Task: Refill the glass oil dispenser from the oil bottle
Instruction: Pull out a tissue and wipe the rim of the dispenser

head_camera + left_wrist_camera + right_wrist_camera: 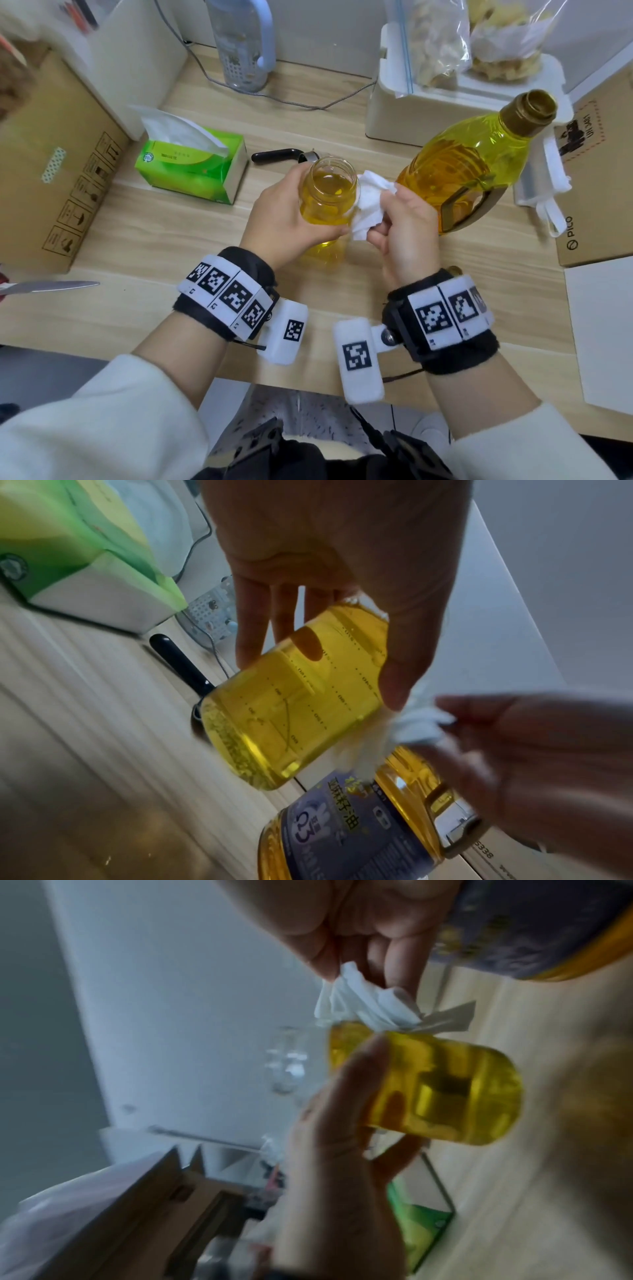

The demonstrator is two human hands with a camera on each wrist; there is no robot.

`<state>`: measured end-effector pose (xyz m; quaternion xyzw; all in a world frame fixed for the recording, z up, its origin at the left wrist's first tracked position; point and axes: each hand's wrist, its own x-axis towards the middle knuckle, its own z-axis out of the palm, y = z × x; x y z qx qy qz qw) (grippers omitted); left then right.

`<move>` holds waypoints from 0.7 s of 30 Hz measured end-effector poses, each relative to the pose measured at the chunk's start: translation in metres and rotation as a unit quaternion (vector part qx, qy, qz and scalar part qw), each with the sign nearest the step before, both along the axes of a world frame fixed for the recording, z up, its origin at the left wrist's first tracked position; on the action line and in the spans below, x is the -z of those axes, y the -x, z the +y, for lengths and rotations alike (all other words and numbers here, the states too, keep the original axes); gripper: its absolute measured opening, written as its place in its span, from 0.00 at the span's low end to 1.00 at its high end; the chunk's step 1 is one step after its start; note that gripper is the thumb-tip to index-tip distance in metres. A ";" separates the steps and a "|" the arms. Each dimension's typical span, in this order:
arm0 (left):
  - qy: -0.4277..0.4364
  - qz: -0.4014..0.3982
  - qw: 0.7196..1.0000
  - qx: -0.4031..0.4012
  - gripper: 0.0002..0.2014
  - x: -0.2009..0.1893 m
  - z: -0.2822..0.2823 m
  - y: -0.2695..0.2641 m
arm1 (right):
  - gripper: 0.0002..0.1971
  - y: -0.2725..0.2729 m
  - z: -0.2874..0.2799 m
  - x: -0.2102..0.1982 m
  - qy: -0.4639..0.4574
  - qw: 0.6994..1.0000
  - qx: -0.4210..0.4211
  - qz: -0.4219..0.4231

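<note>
My left hand (284, 219) grips the glass oil dispenser (327, 195), which has no top on and is nearly full of yellow oil; it is lifted off the table in the left wrist view (294, 696). My right hand (400, 226) pinches a crumpled white tissue (370, 202) against the dispenser's right side, near its neck (369, 1010). The large oil bottle (469, 161) stands just right of my hands, gold cap (529, 111) on, its handle facing me. The dispenser's black-handled pump top (279, 156) lies on the table behind the dispenser.
A green tissue box (195, 168) sits left of the dispenser. Cardboard boxes flank the wooden table (154, 274) at left (51, 164) and right (596, 192). A white box (411, 113) with plastic bags, a water jug (243, 44) and a cable lie at the back. A knife blade (51, 287) lies at left.
</note>
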<state>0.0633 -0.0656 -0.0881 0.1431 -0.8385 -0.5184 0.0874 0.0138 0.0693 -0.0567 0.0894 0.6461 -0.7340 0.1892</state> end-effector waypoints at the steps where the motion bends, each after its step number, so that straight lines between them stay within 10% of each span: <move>1: -0.003 -0.001 1.000 -0.004 0.41 0.001 -0.001 0.000 | 0.17 -0.003 0.000 -0.004 0.000 1.000 -0.013 0.025; 15: -0.020 0.017 1.000 0.002 0.39 0.004 0.003 -0.001 | 0.17 -0.010 0.009 0.045 -0.155 0.985 -0.064 0.048; 21: -0.006 -0.008 1.000 0.011 0.40 0.007 0.003 0.001 | 0.14 -0.011 0.008 0.006 -0.133 0.968 -0.045 0.207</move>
